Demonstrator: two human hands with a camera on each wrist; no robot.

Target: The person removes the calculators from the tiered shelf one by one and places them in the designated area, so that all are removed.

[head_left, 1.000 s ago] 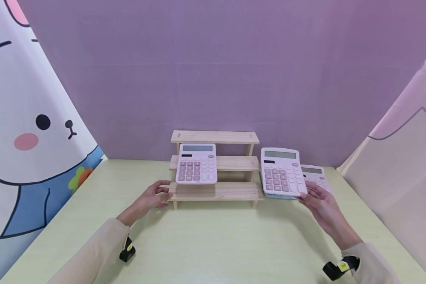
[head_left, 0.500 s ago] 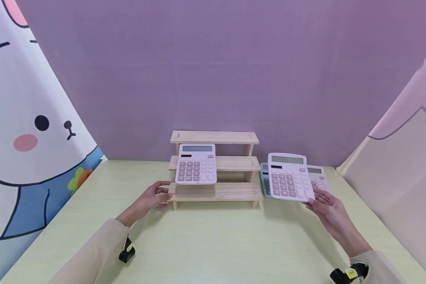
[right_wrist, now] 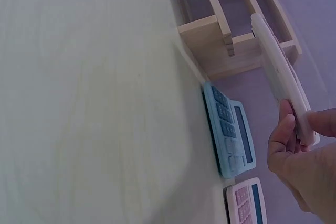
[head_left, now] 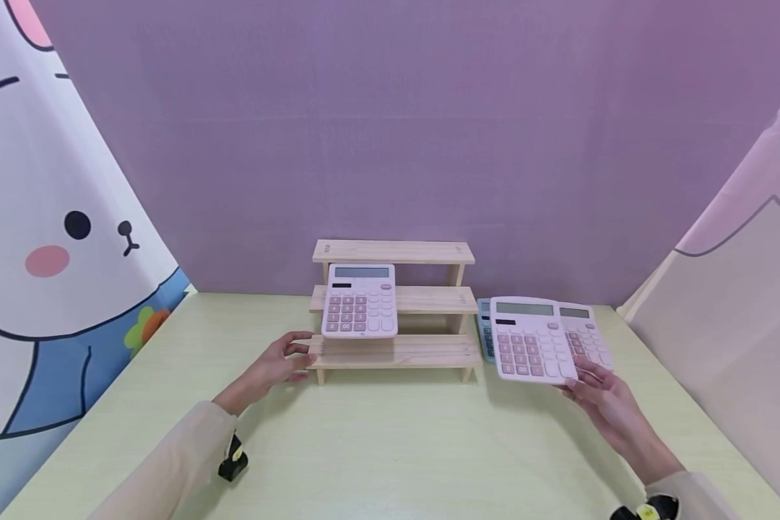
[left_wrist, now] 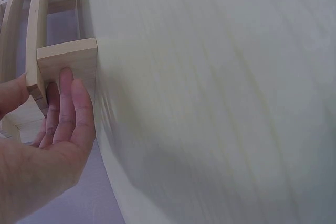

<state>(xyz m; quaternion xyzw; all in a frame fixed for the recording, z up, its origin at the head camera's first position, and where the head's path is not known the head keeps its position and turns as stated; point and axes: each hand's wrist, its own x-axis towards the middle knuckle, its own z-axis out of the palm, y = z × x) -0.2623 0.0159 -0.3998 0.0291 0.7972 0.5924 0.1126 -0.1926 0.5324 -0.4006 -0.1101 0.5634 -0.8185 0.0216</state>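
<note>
My right hand (head_left: 607, 408) pinches the lower right corner of a pink calculator (head_left: 529, 343), thumb on top and fingers underneath. In the right wrist view this calculator (right_wrist: 283, 74) hangs in the air, clear of the table. My left hand (head_left: 273, 368) holds the left end of the lowest step of a wooden three-step stand (head_left: 396, 350); in the left wrist view the thumb is above the board and the fingers (left_wrist: 65, 108) are below it. Another pink calculator (head_left: 360, 303) leans on the stand, on its left half.
A blue calculator (right_wrist: 228, 129) lies on the table (head_left: 390, 448) right of the stand, partly hidden in the head view by the held one. Beyond it lies another pink calculator (head_left: 588, 332). A purple backdrop (head_left: 390, 130) rises behind the stand.
The right hand has moved the held calculator right and then down, away from the stand, uncovering part of the blue calculator. My left hand and the stand have stayed in place.
</note>
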